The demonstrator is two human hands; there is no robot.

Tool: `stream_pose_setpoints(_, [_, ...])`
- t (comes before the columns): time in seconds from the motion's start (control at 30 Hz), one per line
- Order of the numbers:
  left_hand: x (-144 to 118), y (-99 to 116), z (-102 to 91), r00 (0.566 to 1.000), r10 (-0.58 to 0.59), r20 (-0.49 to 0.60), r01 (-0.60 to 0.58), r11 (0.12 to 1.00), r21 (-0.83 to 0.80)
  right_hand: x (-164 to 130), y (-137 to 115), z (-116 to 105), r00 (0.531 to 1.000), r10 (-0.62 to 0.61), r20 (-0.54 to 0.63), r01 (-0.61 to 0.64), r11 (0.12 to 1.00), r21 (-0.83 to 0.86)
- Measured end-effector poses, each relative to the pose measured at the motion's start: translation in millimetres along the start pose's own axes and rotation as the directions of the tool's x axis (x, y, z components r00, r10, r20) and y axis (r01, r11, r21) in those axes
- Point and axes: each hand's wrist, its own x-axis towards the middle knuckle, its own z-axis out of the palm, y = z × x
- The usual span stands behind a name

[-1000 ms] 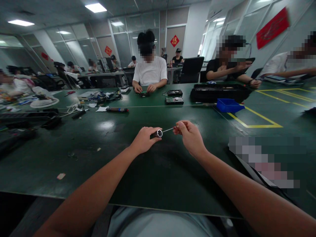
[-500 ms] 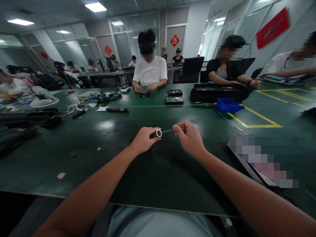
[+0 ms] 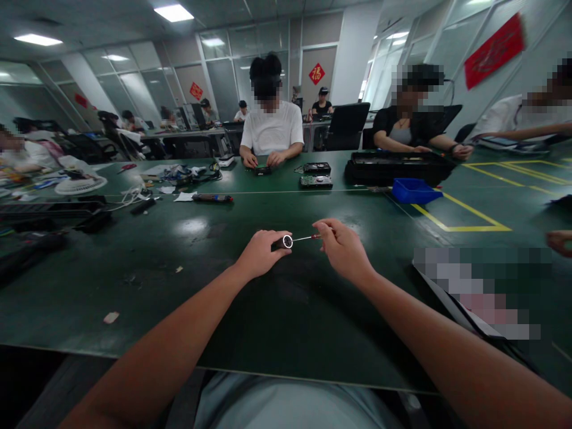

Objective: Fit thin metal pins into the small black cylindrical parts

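My left hand (image 3: 259, 253) grips a small dark cylinder with a shiny ring end (image 3: 286, 241), resting on the green table (image 3: 187, 286). My right hand (image 3: 343, 249) pinches a small screwdriver (image 3: 307, 238) by its reddish handle. The thin metal shaft points left, and its tip reaches the ring end of the cylinder. Both hands sit close together at the table's middle.
A blue bin (image 3: 413, 190) and a long black case (image 3: 397, 167) lie far right. Hard drives (image 3: 316, 180) sit mid-table, cables and tools (image 3: 187, 174) far left. People sit across the table. Another person's hand (image 3: 560, 241) shows at the right edge. A blurred flat item (image 3: 478, 292) lies right.
My right hand has shifted slightly lower and closer to the cylinder with the screwdriver. Another person's hand has come into view at the right edge. My left hand has stayed still.
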Motion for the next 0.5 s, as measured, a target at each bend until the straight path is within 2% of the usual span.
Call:
stream_pose_setpoints(0.17, [-0.3,0.2,0.3,1.000,-0.004,-0.002,0.004,1.000,-0.007,-2.8,-2.3,0.4,0.999,-0.031,0.010,0.030,0.999,0.044])
stream_pose_setpoints(0.37, [-0.2,0.0,-0.2,1.000,-0.003,0.004,0.003,1.000,-0.017,-2.5,-1.8,0.4,1.000,-0.009,0.011,0.010,1.000,-0.018])
stream_pose_setpoints(0.5, [0.0,-0.2,-0.1,1.000,0.004,0.006,-0.004,1.000,-0.018,-1.7,3.7,3.7,0.999,-0.002,-0.043,0.006,0.994,0.105])
